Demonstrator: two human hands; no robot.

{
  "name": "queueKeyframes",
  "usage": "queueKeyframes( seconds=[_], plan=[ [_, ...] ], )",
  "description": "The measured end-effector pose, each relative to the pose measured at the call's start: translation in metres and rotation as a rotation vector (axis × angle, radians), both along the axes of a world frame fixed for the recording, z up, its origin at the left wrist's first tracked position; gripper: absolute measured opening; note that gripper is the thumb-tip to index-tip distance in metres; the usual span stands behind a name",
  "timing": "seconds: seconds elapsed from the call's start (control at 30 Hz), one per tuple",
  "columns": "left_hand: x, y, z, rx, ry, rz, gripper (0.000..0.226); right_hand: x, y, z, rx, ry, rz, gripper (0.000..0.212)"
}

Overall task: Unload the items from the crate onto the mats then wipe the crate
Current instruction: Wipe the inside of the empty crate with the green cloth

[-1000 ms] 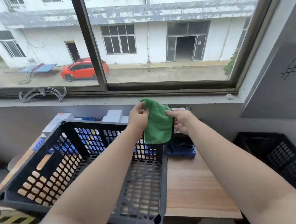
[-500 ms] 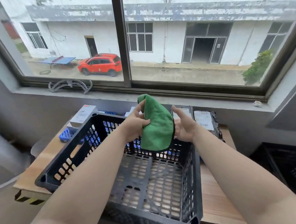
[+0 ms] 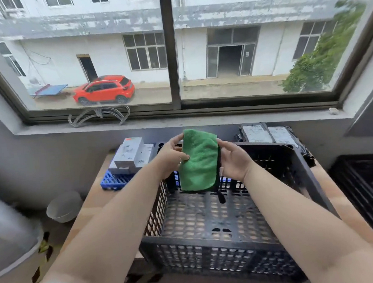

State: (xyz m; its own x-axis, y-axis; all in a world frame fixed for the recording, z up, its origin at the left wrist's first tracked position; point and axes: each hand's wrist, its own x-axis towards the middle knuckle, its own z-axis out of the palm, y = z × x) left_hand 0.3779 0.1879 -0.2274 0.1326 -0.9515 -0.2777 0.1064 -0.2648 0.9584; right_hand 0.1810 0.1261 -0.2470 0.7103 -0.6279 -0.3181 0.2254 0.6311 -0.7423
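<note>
A folded green cloth [image 3: 199,160] hangs above the black slotted crate [image 3: 210,241], held at its upper edges between my left hand [image 3: 171,156] and my right hand [image 3: 234,160]. The crate stands on the wooden table [image 3: 90,201] with nothing inside it. White boxes [image 3: 130,155] are stacked on a blue mat [image 3: 114,181] at the crate's far left. Dark parcels with white labels [image 3: 266,134] lie behind the crate's far right corner.
A window sill [image 3: 179,120] with a wire bundle [image 3: 99,116] runs behind the table. A white bucket [image 3: 64,206] and a large grey bin [image 3: 9,237] stand on the floor at left. Another black crate [image 3: 367,186] sits at right.
The view has swung left, so the crate now sits centred below me. My hands have kept hold of the green cloth, and my right hand now lies closer against its side.
</note>
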Motion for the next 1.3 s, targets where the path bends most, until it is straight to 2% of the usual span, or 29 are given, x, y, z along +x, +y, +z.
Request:
queueKeyframes(
  seconds=[0.17, 0.3, 0.4, 0.57, 0.63, 0.73, 0.9, 1.03, 1.2, 1.3],
  plan=[
    [0.020, 0.011, -0.002, 0.024, -0.130, -0.029, 0.083, 0.019, 0.020, 0.000, -0.010, 0.103, -0.119, 0.036],
    [0.029, 0.014, -0.007, -0.001, -0.264, -0.037, 0.062, 0.015, 0.023, -0.002, -0.053, 0.076, -0.129, 0.031],
    [0.038, 0.012, -0.016, -0.119, -0.617, -0.105, 0.058, 0.006, 0.019, -0.007, -0.106, 0.169, -0.093, 0.031],
    [0.048, 0.012, -0.042, -0.296, -1.252, -0.364, 0.059, -0.002, 0.008, -0.022, -0.106, 0.275, -0.012, 0.030],
    [0.050, 0.013, -0.053, -0.310, -1.431, -0.408, 0.057, 0.001, 0.004, -0.028, -0.097, 0.292, 0.012, 0.031],
    [0.048, 0.012, -0.061, -0.331, -1.588, -0.452, 0.051, 0.009, -0.004, -0.034, -0.112, 0.328, 0.064, 0.029],
    [0.057, 0.016, -0.059, -0.386, -1.691, -0.513, 0.045, 0.027, -0.020, -0.049, -0.195, 0.414, 0.032, 0.026],
    [0.072, 0.023, -0.059, -0.380, -1.727, -0.568, 0.038, 0.032, -0.018, -0.058, -0.275, 0.507, 0.085, 0.022],
    [0.092, 0.022, -0.056, -0.444, -1.582, -0.621, 0.036, 0.048, -0.009, -0.063, -0.421, 0.594, 0.278, 0.021],
    [0.101, 0.024, -0.064, -0.522, -1.468, -0.658, 0.042, 0.066, 0.001, -0.066, -0.482, 0.652, 0.288, 0.018]
  ],
)
